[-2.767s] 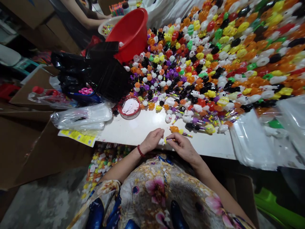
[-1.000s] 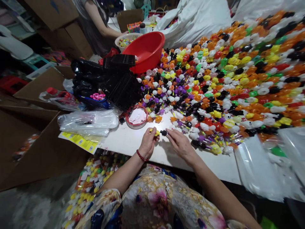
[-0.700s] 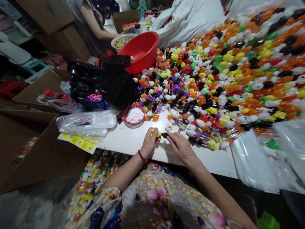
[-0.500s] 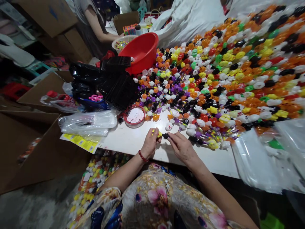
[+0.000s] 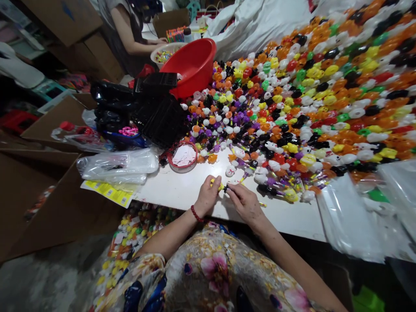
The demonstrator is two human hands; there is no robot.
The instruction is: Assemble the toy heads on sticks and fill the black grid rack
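Held in front of me over the table edge, my left hand (image 5: 208, 197) pinches a small yellow plastic piece (image 5: 213, 182), mostly covered by its fingers. My right hand (image 5: 244, 200) is closed at its fingertips on a small black plastic piece (image 5: 225, 189). The yellow and black pieces meet or nearly meet between the hands; whether they are joined I cannot tell. A thin coloured stick (image 5: 262, 204) shows beside the right hand, and I cannot tell whether that hand holds it. A round white figure (image 5: 231, 170) lies just beyond.
A big heap of coloured figure toppers (image 5: 286, 112) covers the table's back and right. Around the white table (image 5: 162, 190) are a red basket with paper slips (image 5: 183, 157), clear bags (image 5: 120, 165), more bags (image 5: 349, 216), a red basin (image 5: 191, 65) and an open carton (image 5: 42, 208). Another person (image 5: 126, 34) works behind.
Both hands stay close together, with the black piece now more covered by the right fingertips. The thin stick beside the right hand has come into view.
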